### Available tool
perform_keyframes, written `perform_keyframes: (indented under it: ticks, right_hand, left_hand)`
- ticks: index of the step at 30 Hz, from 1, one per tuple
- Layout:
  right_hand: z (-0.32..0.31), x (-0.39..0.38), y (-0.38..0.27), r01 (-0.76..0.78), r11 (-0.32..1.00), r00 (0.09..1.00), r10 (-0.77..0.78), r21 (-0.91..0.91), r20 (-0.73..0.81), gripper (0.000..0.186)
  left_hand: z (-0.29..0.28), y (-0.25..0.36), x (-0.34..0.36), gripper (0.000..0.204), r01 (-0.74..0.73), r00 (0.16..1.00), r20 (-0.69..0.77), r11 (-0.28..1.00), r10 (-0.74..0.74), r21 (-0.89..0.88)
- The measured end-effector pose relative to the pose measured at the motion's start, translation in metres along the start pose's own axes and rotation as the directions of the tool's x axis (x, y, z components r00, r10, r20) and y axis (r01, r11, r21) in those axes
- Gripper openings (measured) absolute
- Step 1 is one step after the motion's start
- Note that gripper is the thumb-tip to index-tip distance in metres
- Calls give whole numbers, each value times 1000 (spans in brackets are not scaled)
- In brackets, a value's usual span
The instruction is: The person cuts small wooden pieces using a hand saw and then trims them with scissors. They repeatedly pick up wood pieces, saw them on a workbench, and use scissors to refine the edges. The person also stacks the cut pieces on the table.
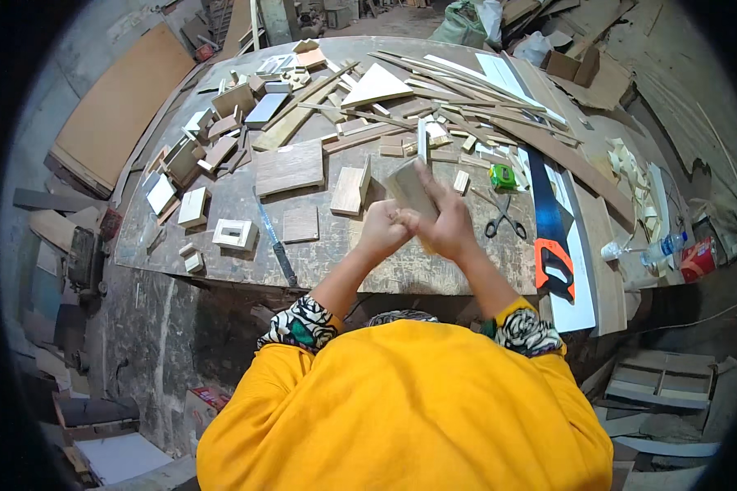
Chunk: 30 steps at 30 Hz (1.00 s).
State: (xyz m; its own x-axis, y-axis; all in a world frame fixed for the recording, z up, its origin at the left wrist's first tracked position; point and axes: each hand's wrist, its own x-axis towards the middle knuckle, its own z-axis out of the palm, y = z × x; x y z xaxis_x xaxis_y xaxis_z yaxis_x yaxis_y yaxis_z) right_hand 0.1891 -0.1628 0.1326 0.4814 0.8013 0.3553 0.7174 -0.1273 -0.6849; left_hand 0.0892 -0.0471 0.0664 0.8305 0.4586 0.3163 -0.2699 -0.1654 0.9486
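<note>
Above the near part of the workbench, my right hand (450,219) grips a flat piece of wood (412,190) that is tilted upward. Pressed against the lower part of that piece is my left hand (386,231), its fingers curled closed; what lies inside them is hidden. Just left of the hands, a small L-shaped wooden assembly (350,190) rests on the bench beside a square wooden tile (300,223). A green tape measure (503,176) and black scissors (506,219) lie to the right.
A handsaw (553,237) with an orange handle lies along the workbench's (368,274) right side. A blue-handled cutter or file (282,258) is at the front left. Small wooden boxes (186,158) crowd the left, and wood strips (467,102) pile at the back. A plastic bottle (666,247) lies far right.
</note>
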Motion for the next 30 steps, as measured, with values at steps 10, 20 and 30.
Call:
perform_keyframes:
  ticks: [10, 20, 30]
  right_hand:
    - [-13, 20, 17, -183, 976, 983, 184, -114, -2, 77]
    - [-8, -2, 35, -91, 819, 995, 47, 566, 92, 79]
    - [9, -2, 14, -76, 990, 996, 69, 120, 57, 78]
  left_hand:
    - [-4, -14, 7, 36, -15, 998, 63, 982, 3, 186]
    - [-22, 10, 4, 38, 361, 930, 180, 697, -321, -620]
    - [-17, -8, 0, 27, 317, 900, 58, 560, -431, -766]
